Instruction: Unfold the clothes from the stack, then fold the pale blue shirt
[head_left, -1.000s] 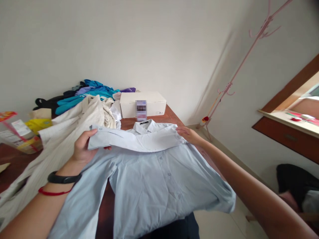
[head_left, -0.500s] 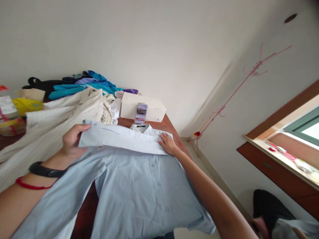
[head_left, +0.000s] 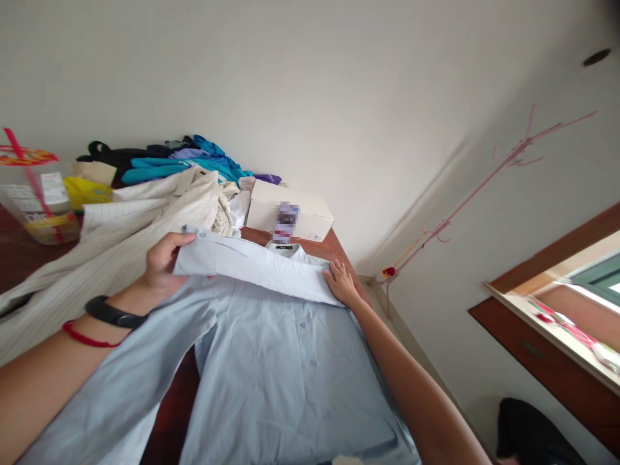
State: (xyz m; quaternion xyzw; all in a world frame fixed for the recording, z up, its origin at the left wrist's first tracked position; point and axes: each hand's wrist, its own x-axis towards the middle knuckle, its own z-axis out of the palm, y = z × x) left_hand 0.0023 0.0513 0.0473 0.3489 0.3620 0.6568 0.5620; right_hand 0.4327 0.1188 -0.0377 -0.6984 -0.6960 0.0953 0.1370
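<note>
A light blue button-up shirt [head_left: 271, 361] lies front up, its collar pointing to the far side. One sleeve [head_left: 256, 261] is folded across the chest below the collar. At its cuff, my left hand [head_left: 167, 258] pinches the fabric between thumb and fingers, holding that end slightly raised. My right hand [head_left: 343, 284] rests flat with spread fingers on the sleeve's other end, near the shoulder. The other sleeve [head_left: 121, 381] stretches toward the lower left, under my left forearm.
On the dark wooden table [head_left: 169, 407] are a striped cream garment [head_left: 159, 213], a heap of blue and dark clothes [head_left: 179, 161], a white box [head_left: 290, 200] and a plastic cup with a red straw [head_left: 39, 200]. A pink coat rack [head_left: 475, 187] stands right.
The view has shifted left, so the cup shows more fully. Both hands keep their places on the shirt's sleeve, with little visible movement.
</note>
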